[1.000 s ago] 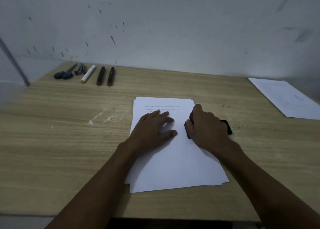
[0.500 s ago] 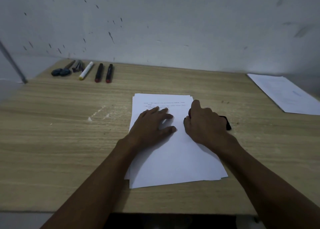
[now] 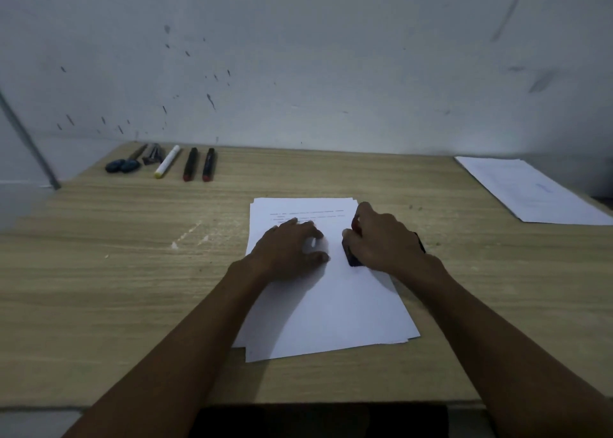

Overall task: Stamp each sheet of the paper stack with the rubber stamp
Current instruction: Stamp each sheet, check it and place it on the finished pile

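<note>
The left hand (image 3: 292, 248) lies flat on the paper stack (image 3: 326, 305), fingers spread and straight, pressing the top sheet down, I'd say so it cannot slide or lift while the mark is made. Just to its right, the right hand (image 3: 381, 242) is curled over the rubber stamp (image 3: 351, 255), gripping it from above; only a dark corner of the stamp shows below the knuckles, and another dark edge peeks out at the far side of the wrist, though I cannot tell whether that is part of the same stamp or a pad beneath it. The stamp sits at the right edge of the stack, close to the printed lines near the top of the sheet.

Well beyond the right hand, at the far right corner of the table (image 3: 132, 271), a second pile of sheets (image 3: 530, 189) lies apart, probably the done ones, kept clear of the work. Far past the left hand, pens and markers (image 3: 189, 164) are lined up by the wall.

Whether the stamp is touching the sheet is hidden under the hand.
</note>
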Action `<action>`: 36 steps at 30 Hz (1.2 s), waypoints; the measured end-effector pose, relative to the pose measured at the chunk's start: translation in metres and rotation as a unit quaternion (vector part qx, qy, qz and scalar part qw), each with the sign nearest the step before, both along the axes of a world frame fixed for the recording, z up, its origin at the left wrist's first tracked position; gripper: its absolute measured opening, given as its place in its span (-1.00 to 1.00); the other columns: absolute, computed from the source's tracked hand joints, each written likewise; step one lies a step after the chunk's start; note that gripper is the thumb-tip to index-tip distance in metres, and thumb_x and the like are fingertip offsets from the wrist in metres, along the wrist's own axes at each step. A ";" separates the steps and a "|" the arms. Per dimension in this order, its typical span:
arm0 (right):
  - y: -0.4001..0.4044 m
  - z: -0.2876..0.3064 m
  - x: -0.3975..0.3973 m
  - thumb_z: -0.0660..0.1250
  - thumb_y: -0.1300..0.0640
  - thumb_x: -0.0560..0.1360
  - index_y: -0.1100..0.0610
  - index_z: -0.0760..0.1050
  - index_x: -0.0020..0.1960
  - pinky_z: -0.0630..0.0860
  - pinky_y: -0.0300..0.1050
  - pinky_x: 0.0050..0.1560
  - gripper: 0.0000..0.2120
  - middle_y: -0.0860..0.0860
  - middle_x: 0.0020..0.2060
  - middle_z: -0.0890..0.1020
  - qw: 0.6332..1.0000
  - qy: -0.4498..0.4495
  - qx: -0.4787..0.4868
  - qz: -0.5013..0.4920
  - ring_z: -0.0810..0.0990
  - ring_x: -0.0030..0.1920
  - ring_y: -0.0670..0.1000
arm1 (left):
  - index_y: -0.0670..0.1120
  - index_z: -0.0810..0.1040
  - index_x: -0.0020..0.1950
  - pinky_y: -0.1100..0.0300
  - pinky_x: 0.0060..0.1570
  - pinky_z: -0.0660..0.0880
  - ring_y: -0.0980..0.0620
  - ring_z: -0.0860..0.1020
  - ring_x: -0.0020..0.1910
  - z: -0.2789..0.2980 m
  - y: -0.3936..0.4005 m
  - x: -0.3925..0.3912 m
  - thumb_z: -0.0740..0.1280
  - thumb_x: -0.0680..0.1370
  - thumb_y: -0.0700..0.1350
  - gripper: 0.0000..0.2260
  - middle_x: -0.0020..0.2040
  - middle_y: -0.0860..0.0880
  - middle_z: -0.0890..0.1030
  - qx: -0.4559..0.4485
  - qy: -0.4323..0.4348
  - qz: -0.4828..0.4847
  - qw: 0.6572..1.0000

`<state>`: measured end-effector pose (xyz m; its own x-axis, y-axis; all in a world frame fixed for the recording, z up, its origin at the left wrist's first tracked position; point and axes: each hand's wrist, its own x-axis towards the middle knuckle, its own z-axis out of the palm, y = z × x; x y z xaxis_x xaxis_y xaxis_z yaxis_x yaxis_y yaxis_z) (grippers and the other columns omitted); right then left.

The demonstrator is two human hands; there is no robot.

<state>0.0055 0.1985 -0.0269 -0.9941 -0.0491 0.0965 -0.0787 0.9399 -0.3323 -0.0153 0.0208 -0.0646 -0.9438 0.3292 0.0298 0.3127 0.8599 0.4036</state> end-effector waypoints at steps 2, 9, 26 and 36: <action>0.009 0.006 0.000 0.23 -0.06 0.54 0.04 0.36 0.00 0.42 -0.03 -0.14 -0.82 0.02 -0.07 0.57 0.999 0.009 -0.042 -0.011 0.53 -0.08 0.11 | 0.07 0.46 0.31 0.05 0.32 0.32 -0.03 0.37 0.38 0.001 0.000 -0.001 0.35 0.47 0.21 -0.55 0.35 0.02 0.47 -0.004 -0.015 0.005 1.000; 0.061 0.026 0.000 0.28 -0.09 0.54 0.03 0.40 0.11 0.50 0.06 0.04 -0.75 0.09 0.02 0.55 0.989 0.062 -0.070 -0.113 0.54 0.02 0.18 | 0.00 0.43 0.38 0.13 0.35 0.25 -0.02 0.36 0.41 0.010 0.007 0.002 0.35 0.52 0.13 -0.54 0.42 0.00 0.43 0.072 0.032 0.024 0.997; 0.086 0.001 -0.014 0.31 -0.07 0.50 0.00 0.44 0.11 0.44 -0.03 -0.03 -0.76 0.09 0.04 0.57 0.988 0.039 -0.035 -0.143 0.55 0.02 0.19 | -0.06 0.53 0.29 0.23 0.36 0.21 0.04 0.36 0.41 0.016 0.020 0.003 0.40 0.52 -0.04 -0.65 0.39 0.03 0.47 0.159 0.093 0.023 0.983; 0.081 0.000 -0.008 0.36 -0.09 0.51 -0.02 0.25 0.39 0.40 0.01 0.01 -0.47 0.15 0.17 0.54 0.983 0.038 -0.099 -0.148 0.52 0.15 0.23 | -0.12 0.56 0.24 0.52 0.11 0.18 0.05 0.48 0.29 0.015 0.008 0.003 0.44 0.49 -0.11 -0.67 0.26 0.00 0.58 0.193 0.131 0.047 0.971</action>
